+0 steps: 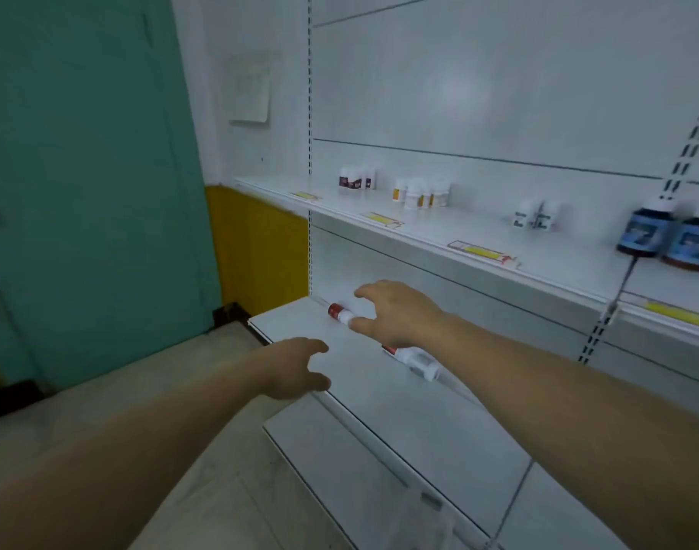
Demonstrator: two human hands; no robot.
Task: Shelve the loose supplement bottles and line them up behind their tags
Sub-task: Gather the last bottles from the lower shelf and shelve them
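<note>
- Shelving [498,93] of white metal fills the right side, and a green door [81,152] is beside it.
- Upper shelf [478,232] carries small groups of standing bottles [419,192] and two dark blue bottles [665,238]. Yellow tags [480,252] run along its front edge.
- Lower shelf [379,410] holds the two loose bottles, both lying on their sides.
- Right hand [399,311] reaches over the lower shelf with its fingers spread wide around the red-capped bottle [339,312]. The thumb seems to touch the white body, but the hand is not closed on it.
- Left hand [296,367] hovers near the front edge of the lower shelf, fingers relaxed, holding nothing.
- Second bottle [413,359] lies just under the right forearm and is partly hidden.
- Both loose bottles look like small, stiff plastic, so they are probably light and not fragile. Lying down they can roll easily, and the smooth label may be slippery. I judge it best to take the red-capped bottle across the middle of its body, thumb against fingers, and not at the cap.
</note>
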